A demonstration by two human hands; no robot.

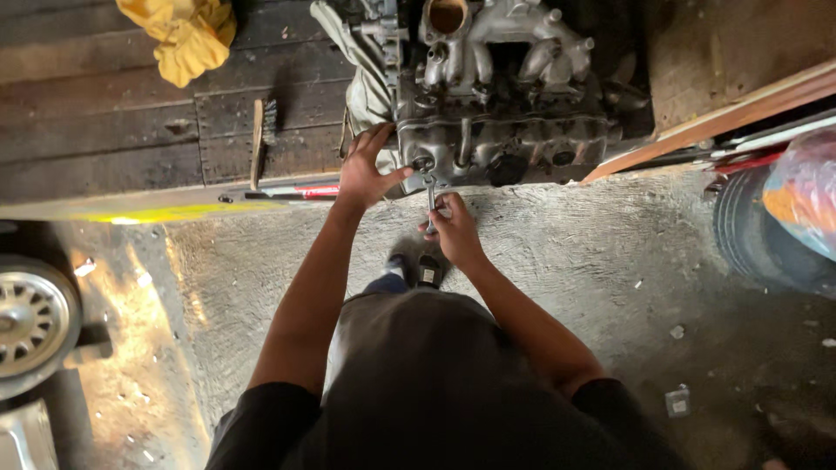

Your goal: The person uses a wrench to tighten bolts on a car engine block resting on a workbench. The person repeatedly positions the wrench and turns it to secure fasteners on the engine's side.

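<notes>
A grey metal engine block (501, 96) stands on a dark wooden platform (104, 130) in front of me. My left hand (366, 170) rests with spread fingers on the engine's near left corner. My right hand (453, 228) grips the lower end of a silver wrench (431, 196). The wrench's head sits on a bolt on the engine's near face, just right of my left thumb. My feet show below, on the concrete floor.
A yellow cloth (185, 33) and a wire brush (261, 139) lie on the platform. A wheel rim (30, 322) sits at the left. At the right stand a tyre (758, 231) and a colourful plastic bag (805, 191). A wooden plank (714, 117) slants beside the engine.
</notes>
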